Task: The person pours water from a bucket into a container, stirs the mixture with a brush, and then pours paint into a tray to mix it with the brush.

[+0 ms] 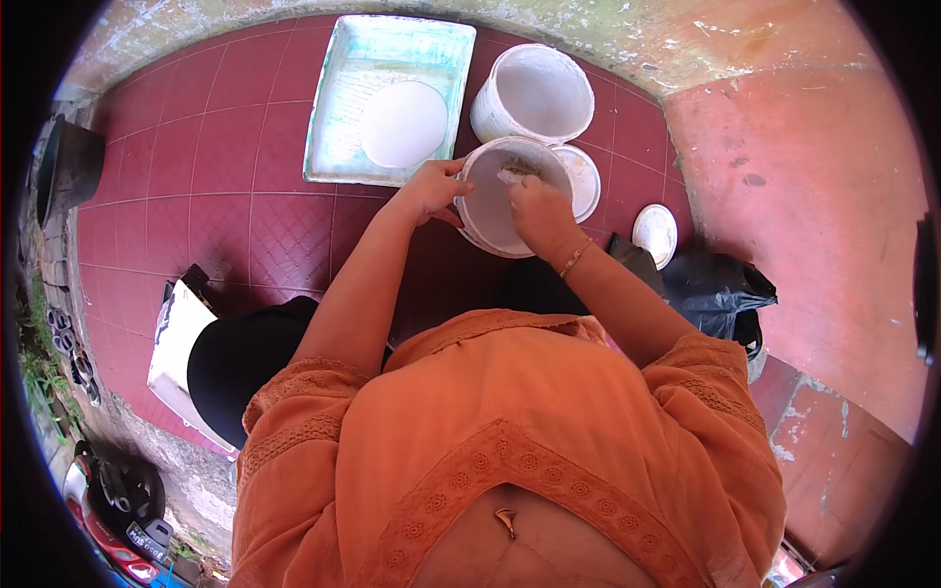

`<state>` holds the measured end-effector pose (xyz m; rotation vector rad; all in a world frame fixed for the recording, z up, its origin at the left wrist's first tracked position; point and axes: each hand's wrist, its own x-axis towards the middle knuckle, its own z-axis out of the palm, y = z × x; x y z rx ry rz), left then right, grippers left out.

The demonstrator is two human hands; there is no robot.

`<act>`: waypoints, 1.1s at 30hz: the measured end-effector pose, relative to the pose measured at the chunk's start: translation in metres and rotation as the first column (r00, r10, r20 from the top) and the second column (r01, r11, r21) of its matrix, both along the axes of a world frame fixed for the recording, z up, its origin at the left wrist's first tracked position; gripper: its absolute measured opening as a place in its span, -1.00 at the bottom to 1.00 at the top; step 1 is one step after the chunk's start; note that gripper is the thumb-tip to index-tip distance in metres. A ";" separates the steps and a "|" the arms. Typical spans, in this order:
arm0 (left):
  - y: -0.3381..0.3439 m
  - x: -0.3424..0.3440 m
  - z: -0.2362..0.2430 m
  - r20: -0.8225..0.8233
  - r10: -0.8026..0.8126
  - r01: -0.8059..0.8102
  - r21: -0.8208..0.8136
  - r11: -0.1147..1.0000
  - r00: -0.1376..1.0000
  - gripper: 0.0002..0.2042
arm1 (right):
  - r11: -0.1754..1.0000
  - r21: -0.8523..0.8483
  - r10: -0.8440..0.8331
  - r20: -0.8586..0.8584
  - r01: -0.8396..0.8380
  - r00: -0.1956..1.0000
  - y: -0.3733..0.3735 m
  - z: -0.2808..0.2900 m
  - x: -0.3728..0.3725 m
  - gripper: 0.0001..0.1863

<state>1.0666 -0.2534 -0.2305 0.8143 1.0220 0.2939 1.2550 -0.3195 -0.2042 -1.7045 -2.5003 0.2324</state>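
Note:
A white plastic bucket (487,201) is tipped toward me in front of my body, its inner wall smeared white. My left hand (431,192) grips its left rim, thumb over the edge and fingers outside. Inside the bucket's mouth is my right hand (542,216), fingers closed around a small whitish piece (514,174) against the far inner wall. Most of that piece is hidden by the fingers, so its kind cannot be made out. Just beyond my left hand lies a paint tray (338,118), stained white and pale green, with a round pool of white paint (404,124) in it.
A second white bucket (534,93) stands behind the held one. A white lid (583,184) lies beside it, another round lid (655,235) further right. Black plastic bags (720,299) sit near the right wall (794,186). A dark tub (74,162) stands far left.

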 end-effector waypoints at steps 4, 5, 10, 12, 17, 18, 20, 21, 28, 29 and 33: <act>-0.003 -0.002 -0.008 0.020 0.004 -0.004 -0.002 1.000 1.000 -0.54 | 0.998 -0.030 -0.057 -0.127 0.054 0.990 0.005 0.030 0.000 -0.89; -0.002 -0.003 -0.009 0.018 -0.012 0.012 -0.012 1.000 1.000 -0.54 | 0.997 -0.024 -0.081 -0.177 0.078 0.981 0.004 0.032 0.000 -0.88; 0.001 0.003 -0.006 0.021 -0.044 0.044 0.002 0.999 0.999 -0.54 | 0.982 -0.130 -0.153 -0.130 0.136 0.980 0.011 -0.035 0.017 -0.85; -0.004 0.002 -0.007 0.009 0.008 -0.008 0.017 1.000 1.000 -0.54 | 0.971 -0.180 -0.186 -0.153 0.158 0.971 0.013 -0.031 0.008 -0.84; -0.004 0.000 -0.010 0.028 0.013 -0.013 -0.002 1.000 1.000 -0.54 | 0.984 -0.109 -0.165 -0.263 0.141 0.950 0.015 -0.029 0.001 -0.86; -0.002 0.000 -0.009 0.023 -0.009 0.009 -0.014 1.000 1.000 -0.54 | 0.984 -0.104 -0.168 -0.263 0.145 0.950 0.016 -0.040 0.001 -0.86; 0.000 0.002 -0.006 0.022 -0.020 0.020 -0.014 1.000 1.000 -0.54 | 0.986 -0.160 -0.082 -0.252 0.042 0.964 0.018 -0.051 -0.007 -0.86; -0.001 0.002 -0.005 0.020 -0.027 0.027 -0.020 0.999 0.999 -0.54 | 0.986 -0.163 -0.084 -0.256 0.043 0.963 0.021 -0.051 -0.010 -0.86; -0.002 -0.001 -0.008 0.033 0.005 -0.005 -0.005 1.000 0.999 -0.54 | 0.974 -0.224 -0.041 -0.066 0.025 0.997 0.028 -0.035 0.012 -0.82; -0.002 0.000 -0.008 0.042 0.005 -0.004 -0.014 1.000 0.999 -0.54 | 0.958 -0.255 -0.141 -0.009 0.134 0.990 0.025 -0.035 0.018 -0.80; -0.001 0.001 -0.005 0.021 0.009 -0.009 -0.018 1.000 1.000 -0.53 | 0.947 -0.294 -0.140 -0.006 0.132 0.990 0.010 -0.039 0.020 -0.78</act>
